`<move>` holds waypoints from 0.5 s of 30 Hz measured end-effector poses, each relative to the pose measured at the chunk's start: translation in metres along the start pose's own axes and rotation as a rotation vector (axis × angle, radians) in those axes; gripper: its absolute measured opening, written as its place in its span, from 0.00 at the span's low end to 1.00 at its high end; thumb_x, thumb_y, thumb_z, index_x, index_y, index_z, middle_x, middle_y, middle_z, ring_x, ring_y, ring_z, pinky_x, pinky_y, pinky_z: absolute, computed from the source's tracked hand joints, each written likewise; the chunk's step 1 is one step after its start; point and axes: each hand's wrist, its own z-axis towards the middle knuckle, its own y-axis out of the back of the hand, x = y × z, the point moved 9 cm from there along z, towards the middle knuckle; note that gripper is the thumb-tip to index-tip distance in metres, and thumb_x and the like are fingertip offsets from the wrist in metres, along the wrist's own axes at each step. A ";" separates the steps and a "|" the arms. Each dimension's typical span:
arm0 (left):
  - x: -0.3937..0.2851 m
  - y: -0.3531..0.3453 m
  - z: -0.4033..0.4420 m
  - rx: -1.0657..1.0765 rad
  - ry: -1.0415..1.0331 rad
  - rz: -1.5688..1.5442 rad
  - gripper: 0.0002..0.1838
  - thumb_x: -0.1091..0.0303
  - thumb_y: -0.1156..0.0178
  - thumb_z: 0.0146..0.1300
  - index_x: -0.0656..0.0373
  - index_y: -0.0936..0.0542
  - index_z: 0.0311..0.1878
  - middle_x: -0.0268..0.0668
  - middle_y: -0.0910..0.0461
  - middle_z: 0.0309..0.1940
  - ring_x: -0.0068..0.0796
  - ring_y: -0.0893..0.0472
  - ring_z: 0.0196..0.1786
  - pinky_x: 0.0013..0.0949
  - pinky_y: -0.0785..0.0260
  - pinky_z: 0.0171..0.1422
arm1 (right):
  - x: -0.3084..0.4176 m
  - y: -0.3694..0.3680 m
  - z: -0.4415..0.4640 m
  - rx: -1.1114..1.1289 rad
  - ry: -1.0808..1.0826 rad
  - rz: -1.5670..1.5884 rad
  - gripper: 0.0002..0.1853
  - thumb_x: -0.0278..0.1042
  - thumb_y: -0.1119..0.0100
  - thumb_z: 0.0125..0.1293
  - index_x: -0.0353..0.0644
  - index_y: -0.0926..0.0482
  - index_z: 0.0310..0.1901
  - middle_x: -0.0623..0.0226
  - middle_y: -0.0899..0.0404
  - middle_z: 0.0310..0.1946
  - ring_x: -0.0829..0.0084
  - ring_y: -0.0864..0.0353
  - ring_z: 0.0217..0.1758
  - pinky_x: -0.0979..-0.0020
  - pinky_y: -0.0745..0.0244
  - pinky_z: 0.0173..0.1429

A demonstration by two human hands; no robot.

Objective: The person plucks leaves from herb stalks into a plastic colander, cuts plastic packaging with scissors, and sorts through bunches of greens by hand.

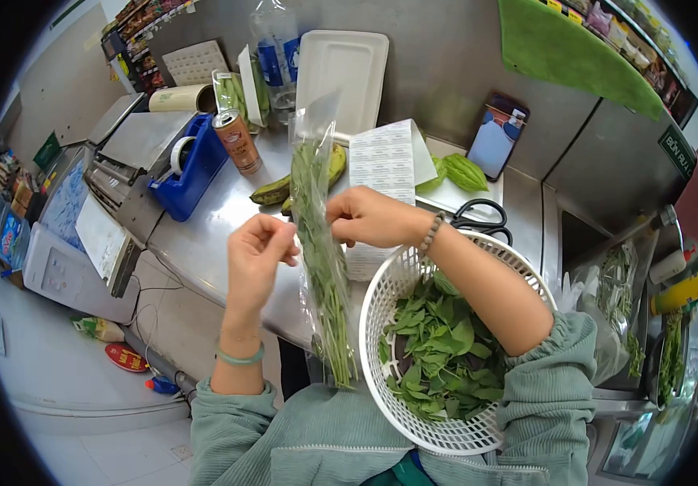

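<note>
A long clear plastic bag of leafy green stems [317, 235] lies lengthwise between my hands, its lower end by my lap. On its left side, my left hand [258, 255] is closed in a pinch close to the bag's edge; what is in the pinch, if anything, is too small to make out. My right hand [377, 217] is closed at the bag's right edge, its fingertips pinching the plastic. Below my right forearm stands a white perforated basket [375, 344] holding loose green leaves [446, 348].
On the steel counter [203, 251] are a blue tape dispenser [193, 170], a drink can [237, 144], green-brown bananas [272, 191], a label sheet [381, 162], black-handled scissors [483, 217] and a phone [497, 136]. A foam tray [342, 77] leans behind. A sink [608, 243] is right.
</note>
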 end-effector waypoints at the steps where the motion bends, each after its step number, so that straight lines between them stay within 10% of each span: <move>1: -0.007 0.002 0.000 -0.001 -0.004 0.034 0.06 0.70 0.38 0.66 0.63 0.22 0.37 0.33 0.20 0.27 0.17 0.21 0.29 0.22 0.27 0.30 | -0.003 -0.001 0.001 0.001 0.014 0.065 0.09 0.32 0.46 0.63 0.33 0.23 0.33 0.71 0.23 0.25 0.81 0.26 0.30 0.75 0.27 0.37; 15: -0.011 -0.024 0.000 0.116 -0.103 0.294 0.09 0.67 0.46 0.71 0.61 0.27 0.35 0.25 0.29 0.23 0.13 0.32 0.29 0.22 0.39 0.32 | 0.007 -0.001 0.000 -0.047 0.056 0.135 0.11 0.33 0.48 0.60 0.34 0.24 0.28 0.69 0.24 0.21 0.79 0.27 0.26 0.73 0.29 0.35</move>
